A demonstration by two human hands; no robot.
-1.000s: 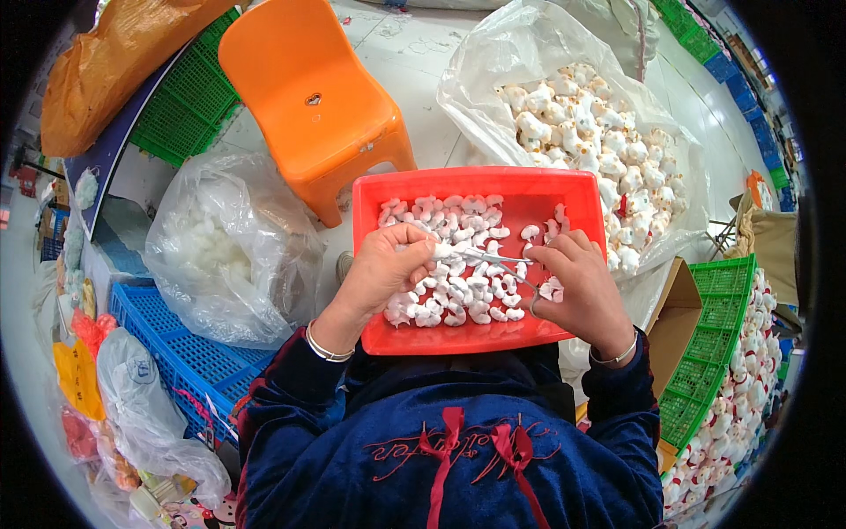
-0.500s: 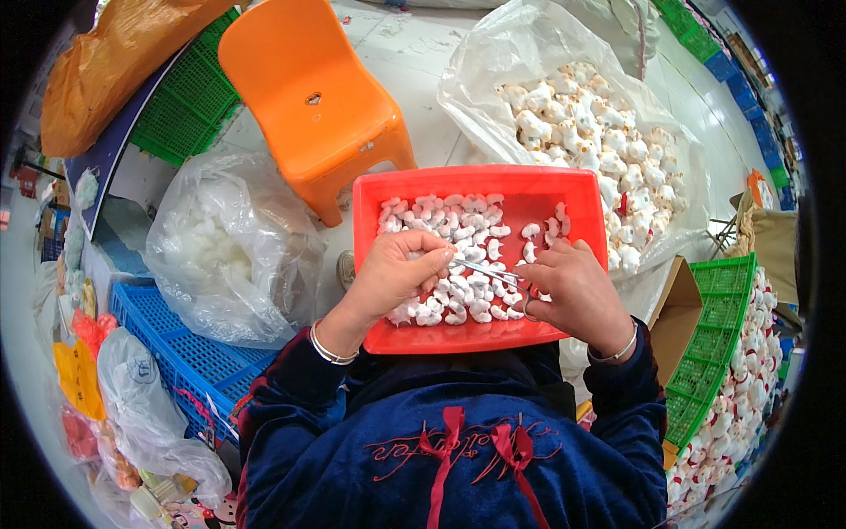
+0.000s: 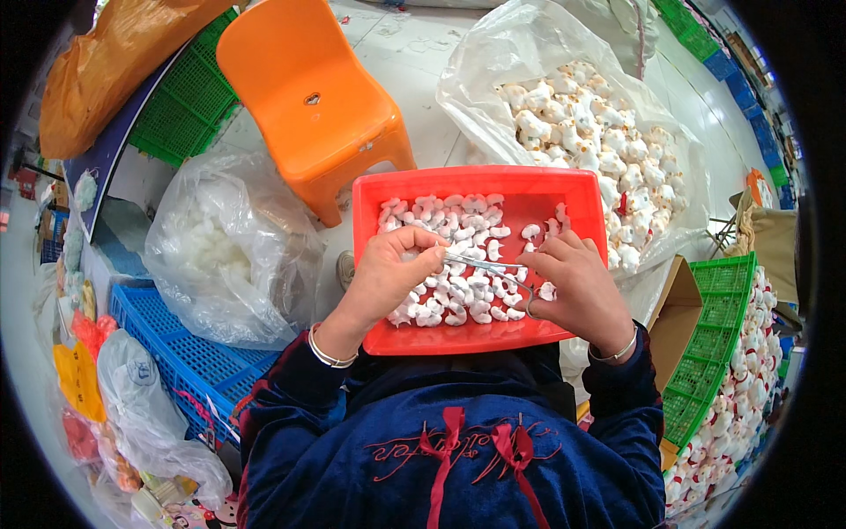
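Thin metal scissors [image 3: 493,269] held across the middle of a red tray [image 3: 370,212], just above a heap of small white pieces [image 3: 449,300]. Right hand [image 3: 577,286] curled around the handle end, one finger through a ring; most of the handle hidden under the fingers. Left hand [image 3: 392,269] closed in a pinch at the blade tips, gripping something small there; too tiny and too covered by fingers to name. Hard to tell whether the blades are open or together.

Tray resting on the lap, near edge against a dark blue jacket [image 3: 458,458] with red ribbon bows. Silver bangle on each wrist. White pieces filling mostly the left and centre of the tray, bare red bottom on the right side.

Beyond the tray, an orange plastic chair [image 3: 308,97] on the floor, legs partly hidden. To the right of it, a large clear bag [image 3: 493,79] full of small white toy figures, exact shape blurred. To the left, another clear bag [image 3: 220,247] with white stuffing, lying on a blue crate [image 3: 176,353]. Green crate [image 3: 714,344] at the right, with more white figures, cut off by the dark rim. Green crates [image 3: 189,97] and an orange bag [image 3: 115,62] at the upper left, also cut off.
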